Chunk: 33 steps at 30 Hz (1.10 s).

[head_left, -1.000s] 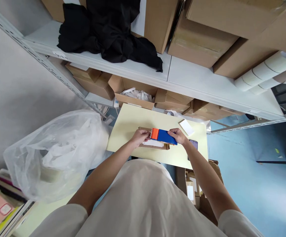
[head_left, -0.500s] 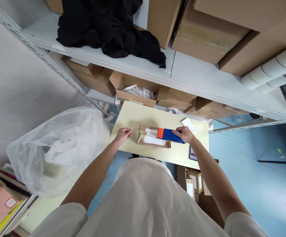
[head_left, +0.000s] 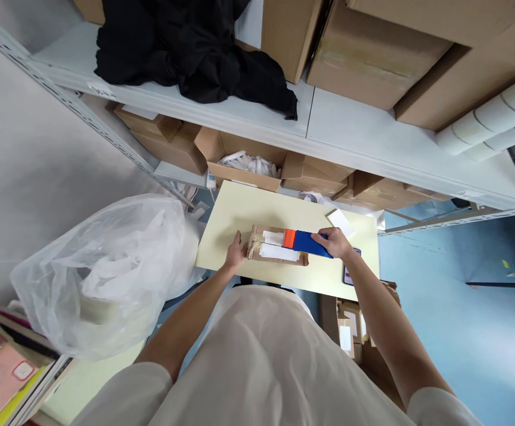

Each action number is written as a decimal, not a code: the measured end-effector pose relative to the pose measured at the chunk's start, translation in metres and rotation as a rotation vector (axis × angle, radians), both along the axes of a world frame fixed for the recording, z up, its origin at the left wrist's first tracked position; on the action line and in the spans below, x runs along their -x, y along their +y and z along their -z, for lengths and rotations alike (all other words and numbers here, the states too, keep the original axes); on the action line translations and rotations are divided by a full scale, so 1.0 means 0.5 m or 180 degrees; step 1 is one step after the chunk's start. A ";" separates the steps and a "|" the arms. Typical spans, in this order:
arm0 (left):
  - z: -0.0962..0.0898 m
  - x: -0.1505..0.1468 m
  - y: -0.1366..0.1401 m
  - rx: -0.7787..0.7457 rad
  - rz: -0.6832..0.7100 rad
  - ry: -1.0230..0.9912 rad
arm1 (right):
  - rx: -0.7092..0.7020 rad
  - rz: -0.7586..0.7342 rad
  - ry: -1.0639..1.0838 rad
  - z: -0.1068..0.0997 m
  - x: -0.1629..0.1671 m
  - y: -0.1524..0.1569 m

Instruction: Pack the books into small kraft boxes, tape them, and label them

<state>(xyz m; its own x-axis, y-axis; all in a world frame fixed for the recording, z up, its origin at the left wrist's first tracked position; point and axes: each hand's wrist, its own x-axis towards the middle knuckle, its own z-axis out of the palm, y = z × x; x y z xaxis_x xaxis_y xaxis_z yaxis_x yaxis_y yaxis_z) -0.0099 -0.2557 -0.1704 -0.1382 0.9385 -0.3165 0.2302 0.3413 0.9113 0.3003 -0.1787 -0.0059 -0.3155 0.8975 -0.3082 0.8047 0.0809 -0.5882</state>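
A small brown cardboard box (head_left: 277,261) with white labels lies on the pale yellow table (head_left: 226,204). My right hand (head_left: 334,241) is closed around a blue and orange tape dispenser (head_left: 308,241), whose orange end rests over the top of the box. At the box's left end is my left hand (head_left: 236,253), its palm side against the box and its thumb pointing up; nothing is gripped in it. Shiny clear tape shows on the box's left end.
A phone (head_left: 350,269) and a white card (head_left: 341,222) lie to the right. A big translucent plastic bag (head_left: 106,278) bulges at left. Behind the table, a metal shelf (head_left: 257,127) holds cartons and black cloth (head_left: 195,53). An open carton of small boxes (head_left: 348,331) stands below right.
My left hand has let go of the stretched tape end and moved right, against the box's left end. The right hand and the tape dispenser have barely moved.
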 end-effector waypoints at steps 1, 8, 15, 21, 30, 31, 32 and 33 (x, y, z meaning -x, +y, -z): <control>-0.011 0.010 0.000 -0.0079 0.0080 0.0137 | 0.0025 0.0000 0.0022 -0.001 0.000 0.000; -0.163 -0.028 0.057 -0.1437 0.2694 0.2116 | 0.0118 -0.0081 -0.0038 -0.012 -0.003 0.004; -0.175 -0.078 0.092 -0.1190 0.2995 0.2784 | 0.0079 -0.0402 -0.0365 -0.016 -0.002 0.013; -0.177 -0.081 0.091 -0.1114 0.3053 0.2970 | 0.0193 -0.0350 -0.0361 -0.015 -0.100 0.024; -0.188 -0.102 0.084 -0.1076 0.3165 0.3395 | 0.0418 -0.0123 -0.0174 0.110 -0.234 0.012; -0.189 -0.120 0.083 -0.1051 0.3137 0.3407 | 0.0411 -0.0131 -0.0110 0.121 -0.230 0.012; -0.189 -0.144 0.083 -0.1001 0.3108 0.3398 | 0.0406 -0.0147 -0.0045 0.129 -0.226 0.013; -0.189 -0.173 0.083 -0.0944 0.3094 0.3367 | 0.0408 -0.0163 0.0015 0.135 -0.223 0.013</control>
<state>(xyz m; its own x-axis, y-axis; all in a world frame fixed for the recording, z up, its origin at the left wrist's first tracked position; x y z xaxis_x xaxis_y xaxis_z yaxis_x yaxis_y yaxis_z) 0.0765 -0.2141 -0.0758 0.5328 0.8069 -0.2550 0.8460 -0.5008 0.1829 0.4120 -0.1719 -0.0731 -0.3617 0.8334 -0.4178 0.7986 0.0458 -0.6001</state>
